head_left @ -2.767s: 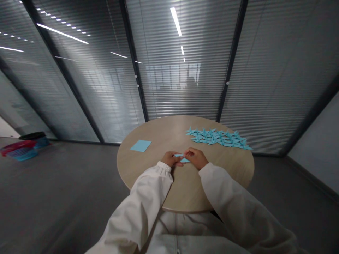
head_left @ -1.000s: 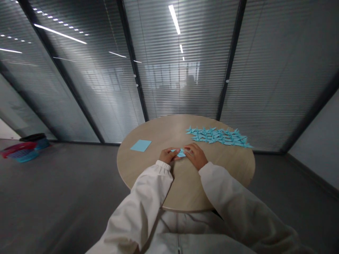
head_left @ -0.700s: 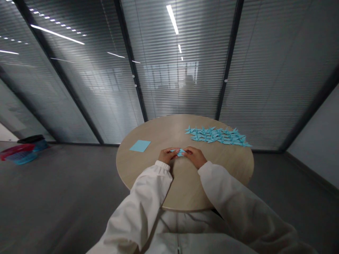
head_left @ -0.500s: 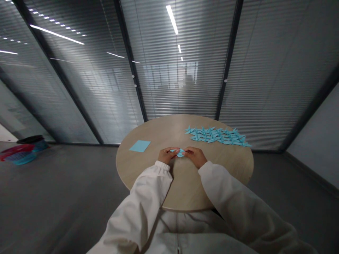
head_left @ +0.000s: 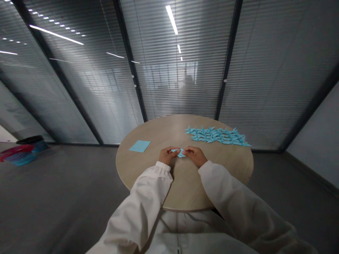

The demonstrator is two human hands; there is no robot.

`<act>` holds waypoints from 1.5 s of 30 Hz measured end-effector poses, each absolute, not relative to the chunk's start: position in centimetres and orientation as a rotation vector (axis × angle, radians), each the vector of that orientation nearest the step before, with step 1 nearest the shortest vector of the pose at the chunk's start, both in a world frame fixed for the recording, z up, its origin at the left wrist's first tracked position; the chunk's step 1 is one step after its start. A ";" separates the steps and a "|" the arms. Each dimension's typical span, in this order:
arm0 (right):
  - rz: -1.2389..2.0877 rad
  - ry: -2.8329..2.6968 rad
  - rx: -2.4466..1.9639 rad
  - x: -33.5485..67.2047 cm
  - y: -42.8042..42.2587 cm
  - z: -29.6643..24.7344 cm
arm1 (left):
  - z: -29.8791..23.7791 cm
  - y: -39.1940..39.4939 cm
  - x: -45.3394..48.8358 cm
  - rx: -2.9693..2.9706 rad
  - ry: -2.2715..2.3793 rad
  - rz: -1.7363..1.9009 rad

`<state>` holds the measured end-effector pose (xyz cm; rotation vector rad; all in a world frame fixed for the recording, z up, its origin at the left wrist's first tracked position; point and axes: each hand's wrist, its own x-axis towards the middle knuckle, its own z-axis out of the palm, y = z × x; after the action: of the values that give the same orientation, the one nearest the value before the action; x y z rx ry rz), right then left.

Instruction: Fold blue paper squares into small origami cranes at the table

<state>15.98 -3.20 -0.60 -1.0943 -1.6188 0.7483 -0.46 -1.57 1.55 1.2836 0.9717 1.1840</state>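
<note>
Left grip (head_left: 166, 155), right grip (head_left: 195, 155), pinching 1 folded paper (head_left: 180, 154), round table (head_left: 186, 188)

Looks like an office or meeting room: full-height glass partitions (head_left: 87, 84) in dark frames (head_left: 228, 60), slatted blinds (head_left: 180, 104) across them, strip lights (head_left: 172, 19) showing as reflections in the glass. Plain grey floor (head_left: 79, 197), pale bare wall (head_left: 317, 141) at right, small wood-look counter (head_left: 188, 190) with a curved edge. Basket-like bins (head_left: 20, 157) sit on the floor at far left, office-type fittings overall.
</note>
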 end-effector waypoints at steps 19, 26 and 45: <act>0.808 -1.558 -1.052 16.0 -3.3 -0.3 | 1.3 -1.8 -0.4 1.318 0.963 1.165; 0.791 -1.550 -1.061 16.0 -3.5 0.0 | 1.1 -1.7 -0.6 1.291 0.901 1.108; 0.656 -1.712 -1.019 16.0 -3.4 -0.6 | 0.4 -0.9 -0.5 1.442 0.960 1.200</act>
<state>15.95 -3.45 -0.55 -1.0193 -1.7119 0.6560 -0.52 -0.94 0.41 1.4419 0.9596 1.2003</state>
